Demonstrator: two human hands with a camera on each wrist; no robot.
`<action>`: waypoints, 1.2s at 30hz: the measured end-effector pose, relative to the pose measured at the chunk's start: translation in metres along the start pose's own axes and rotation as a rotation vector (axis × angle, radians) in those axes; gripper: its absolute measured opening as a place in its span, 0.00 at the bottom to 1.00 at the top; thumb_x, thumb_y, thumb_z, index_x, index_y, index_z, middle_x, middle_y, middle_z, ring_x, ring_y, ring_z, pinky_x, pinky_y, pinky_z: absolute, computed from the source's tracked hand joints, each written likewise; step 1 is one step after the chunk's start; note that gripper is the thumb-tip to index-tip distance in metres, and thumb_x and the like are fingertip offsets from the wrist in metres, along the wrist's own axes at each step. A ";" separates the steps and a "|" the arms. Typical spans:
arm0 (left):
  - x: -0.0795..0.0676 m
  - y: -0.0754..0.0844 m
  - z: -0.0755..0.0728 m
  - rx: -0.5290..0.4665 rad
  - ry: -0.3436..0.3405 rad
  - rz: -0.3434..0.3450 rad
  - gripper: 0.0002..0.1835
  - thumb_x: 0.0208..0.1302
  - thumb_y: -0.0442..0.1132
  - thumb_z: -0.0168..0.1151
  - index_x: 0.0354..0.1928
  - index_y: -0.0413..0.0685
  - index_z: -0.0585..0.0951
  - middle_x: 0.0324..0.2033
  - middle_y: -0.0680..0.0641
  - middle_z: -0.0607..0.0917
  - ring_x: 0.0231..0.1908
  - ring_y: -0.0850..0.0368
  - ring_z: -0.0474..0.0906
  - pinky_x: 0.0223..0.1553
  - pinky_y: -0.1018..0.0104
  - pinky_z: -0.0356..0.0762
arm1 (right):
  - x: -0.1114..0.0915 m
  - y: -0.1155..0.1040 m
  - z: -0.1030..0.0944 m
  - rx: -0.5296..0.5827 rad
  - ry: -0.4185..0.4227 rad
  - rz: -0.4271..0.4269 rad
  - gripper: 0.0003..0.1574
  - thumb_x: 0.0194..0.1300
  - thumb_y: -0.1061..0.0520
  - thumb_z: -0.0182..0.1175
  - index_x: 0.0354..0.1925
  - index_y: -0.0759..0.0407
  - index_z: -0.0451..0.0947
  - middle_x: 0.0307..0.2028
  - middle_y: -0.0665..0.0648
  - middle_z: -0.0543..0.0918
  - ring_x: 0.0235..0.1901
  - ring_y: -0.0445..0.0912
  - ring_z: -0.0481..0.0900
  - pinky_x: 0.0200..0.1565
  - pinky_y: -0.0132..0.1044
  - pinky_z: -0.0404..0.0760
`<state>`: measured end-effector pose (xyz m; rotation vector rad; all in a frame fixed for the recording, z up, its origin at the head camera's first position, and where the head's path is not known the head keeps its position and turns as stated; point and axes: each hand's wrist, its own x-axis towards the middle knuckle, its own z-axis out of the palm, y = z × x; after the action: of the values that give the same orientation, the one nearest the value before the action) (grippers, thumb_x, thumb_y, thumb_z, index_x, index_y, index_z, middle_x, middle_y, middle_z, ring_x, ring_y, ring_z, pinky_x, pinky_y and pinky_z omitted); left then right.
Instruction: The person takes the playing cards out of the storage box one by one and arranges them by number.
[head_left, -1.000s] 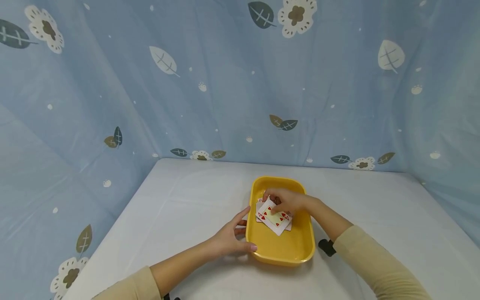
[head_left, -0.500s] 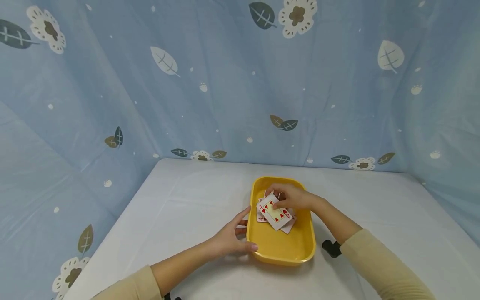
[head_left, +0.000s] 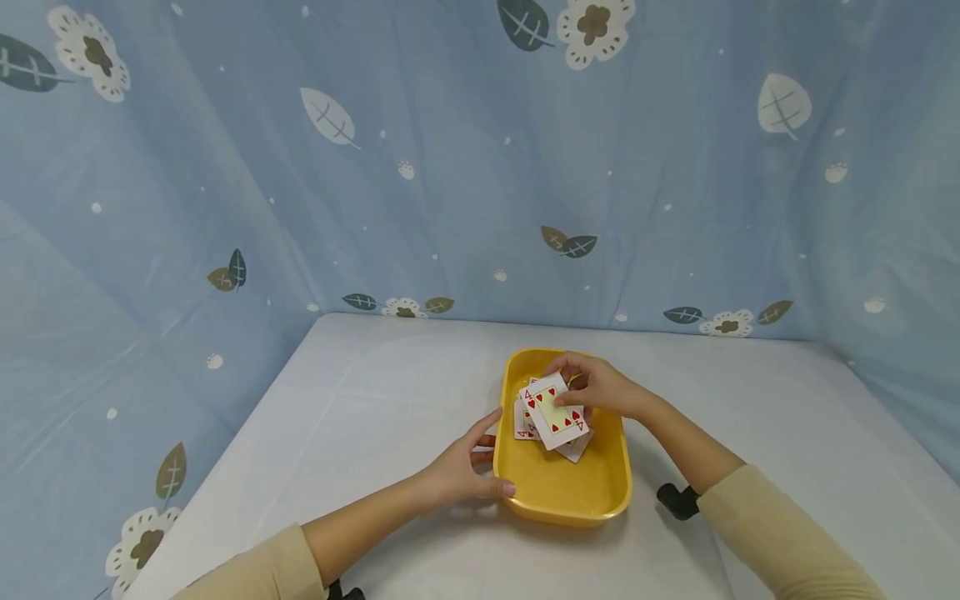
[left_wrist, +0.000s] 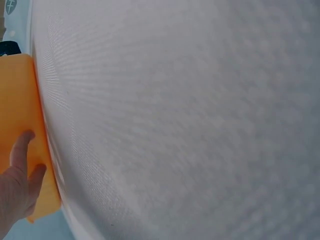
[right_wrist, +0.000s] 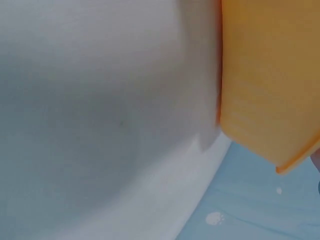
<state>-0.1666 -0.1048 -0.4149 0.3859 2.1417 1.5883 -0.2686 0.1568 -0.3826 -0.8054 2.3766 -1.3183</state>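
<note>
My right hand (head_left: pixel 600 388) pinches a playing card (head_left: pixel 557 412) with red hearts, face up, above the yellow tub (head_left: pixel 558 497). Under it, other playing cards (head_left: pixel 577 447) lie overlapping in the tub's back half, partly covered. At the tub's left side, my left hand (head_left: pixel 459 477) holds the rim, its thumb by the front corner. The left wrist view has fingers of my left hand (left_wrist: pixel 22 180) against the outer wall of the tub (left_wrist: pixel 17 95). Only the tub's outside (right_wrist: pixel 270 75) and a sliver of the right hand show in the right wrist view.
The tub stands on a table with a white cloth (head_left: pixel 390 392). A blue curtain with flowers and leaves (head_left: pixel 450 167) hangs behind and to the left. A black device (head_left: pixel 678 502) sits at the right wrist.
The right hand has lifted the hearts card and drawn it up and to the right, baring more of the cards below. The left hand and the tub have stayed about where they were.
</note>
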 end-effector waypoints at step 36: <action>0.000 0.000 -0.001 -0.007 0.011 -0.001 0.53 0.45 0.43 0.72 0.70 0.64 0.49 0.56 0.41 0.67 0.57 0.46 0.69 0.54 0.54 0.71 | -0.050 0.002 -0.045 0.058 0.342 -0.047 0.29 0.54 0.58 0.65 0.53 0.60 0.67 0.33 0.57 0.77 0.25 0.45 0.80 0.20 0.43 0.80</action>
<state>-0.1667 -0.1057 -0.4149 0.3745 2.1440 1.6001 -0.2524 0.2179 -0.3609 -0.6664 2.5719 -1.6505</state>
